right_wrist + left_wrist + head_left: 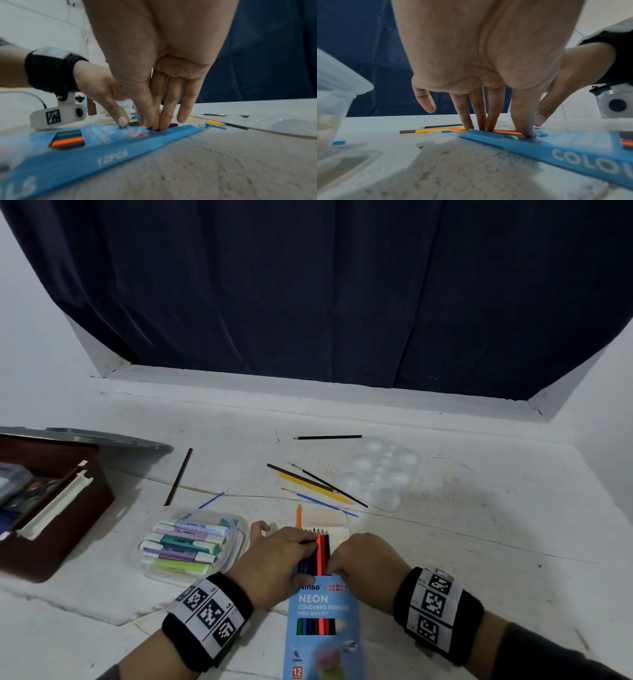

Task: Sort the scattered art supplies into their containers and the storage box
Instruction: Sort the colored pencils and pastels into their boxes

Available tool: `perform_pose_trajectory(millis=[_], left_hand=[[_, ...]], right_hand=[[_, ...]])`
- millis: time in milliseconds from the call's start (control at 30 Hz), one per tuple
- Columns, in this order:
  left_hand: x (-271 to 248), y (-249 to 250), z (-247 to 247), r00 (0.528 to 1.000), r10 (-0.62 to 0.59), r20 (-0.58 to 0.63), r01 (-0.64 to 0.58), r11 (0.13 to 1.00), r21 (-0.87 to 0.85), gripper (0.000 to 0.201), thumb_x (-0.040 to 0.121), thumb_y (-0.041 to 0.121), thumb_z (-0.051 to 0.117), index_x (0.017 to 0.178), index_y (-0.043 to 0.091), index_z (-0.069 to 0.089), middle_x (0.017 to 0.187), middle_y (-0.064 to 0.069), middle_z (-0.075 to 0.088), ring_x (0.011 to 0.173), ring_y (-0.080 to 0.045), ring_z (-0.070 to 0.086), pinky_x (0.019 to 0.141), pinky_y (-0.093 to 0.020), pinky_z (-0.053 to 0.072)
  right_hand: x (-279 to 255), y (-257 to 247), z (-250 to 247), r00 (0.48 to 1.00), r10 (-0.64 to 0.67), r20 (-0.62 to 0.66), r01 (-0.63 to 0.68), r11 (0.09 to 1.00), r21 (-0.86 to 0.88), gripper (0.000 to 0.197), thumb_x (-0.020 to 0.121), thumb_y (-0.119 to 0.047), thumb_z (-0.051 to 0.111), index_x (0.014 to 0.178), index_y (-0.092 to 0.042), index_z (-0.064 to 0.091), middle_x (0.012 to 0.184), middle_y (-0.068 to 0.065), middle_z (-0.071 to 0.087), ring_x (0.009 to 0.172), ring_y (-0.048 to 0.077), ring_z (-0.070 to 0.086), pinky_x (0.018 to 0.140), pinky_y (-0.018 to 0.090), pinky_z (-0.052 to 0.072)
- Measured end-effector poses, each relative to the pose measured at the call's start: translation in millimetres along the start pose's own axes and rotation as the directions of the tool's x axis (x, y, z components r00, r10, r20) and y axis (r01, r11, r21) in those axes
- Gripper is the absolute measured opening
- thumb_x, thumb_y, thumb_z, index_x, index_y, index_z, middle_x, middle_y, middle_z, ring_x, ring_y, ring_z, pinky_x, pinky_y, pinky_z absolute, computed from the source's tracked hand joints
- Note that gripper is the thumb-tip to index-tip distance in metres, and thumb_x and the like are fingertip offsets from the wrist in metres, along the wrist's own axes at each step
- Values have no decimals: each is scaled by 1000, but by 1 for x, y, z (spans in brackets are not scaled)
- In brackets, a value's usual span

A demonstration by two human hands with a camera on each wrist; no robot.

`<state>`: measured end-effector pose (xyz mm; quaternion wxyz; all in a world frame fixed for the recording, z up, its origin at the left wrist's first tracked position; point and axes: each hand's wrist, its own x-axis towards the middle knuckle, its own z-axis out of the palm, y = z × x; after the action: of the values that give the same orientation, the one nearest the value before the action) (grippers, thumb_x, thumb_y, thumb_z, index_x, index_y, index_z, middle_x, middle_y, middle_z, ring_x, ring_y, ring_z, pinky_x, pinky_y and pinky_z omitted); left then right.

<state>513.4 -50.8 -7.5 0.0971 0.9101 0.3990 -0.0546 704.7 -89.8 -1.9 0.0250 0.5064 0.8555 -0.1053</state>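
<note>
pencil box point(320, 614): light, crushable card, hold by edges | pencils point(321, 553): stiff, roll-prone | left hand point(274, 559), right hand point(368, 568): each grip flat, fingers straight, pressing pencils

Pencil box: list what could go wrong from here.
1. The coloured pencils stick well out of the blue pencil box; pushed unevenly by the left hand and right hand, they could jam or fan out.
2. The orange pencil lies loose just beyond the tips and might get knocked away.

The pencil box point(320, 621) reads "NEON COLOURED PENCILS", "12PCS".
</note>
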Motion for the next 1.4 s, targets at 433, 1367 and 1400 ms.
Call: perform_pose_trajectory(millis=[433, 1367, 1400], left_hand=[[6, -2, -15, 955, -143, -258, 57, 947, -317, 13, 98, 43, 54, 108, 40, 60, 108, 23, 63, 100, 4, 57, 97, -40, 31], [125, -32, -46, 858, -509, 73, 504, 803, -318, 29, 85, 34, 59, 114, 40, 60, 120, 3, 48, 121, -22, 46, 103, -47, 28], [128, -32, -46, 858, -508, 74, 508, 819, -267, 29, 85, 31, 57, 113, 41, 60, 118, 3, 46, 121, -22, 45, 102, -47, 28]], right_hand=[[39, 59, -8, 937, 282, -205, -220, 934, 281, 25, 93, -10, 48, 107, -12, 69, 104, 5, 66, 97, 23, 61, 84, 37, 51], [25, 88, -58, 880, 474, -23, -464, 870, 167, 7, 93, -17, 45, 91, -14, 51, 99, 12, 62, 81, 29, 58, 70, 33, 46], [17, 89, -65, 870, 490, -51, -460, 845, 272, 6, 90, -18, 49, 86, -16, 53, 92, 9, 64, 78, 28, 59, 69, 32, 48]])
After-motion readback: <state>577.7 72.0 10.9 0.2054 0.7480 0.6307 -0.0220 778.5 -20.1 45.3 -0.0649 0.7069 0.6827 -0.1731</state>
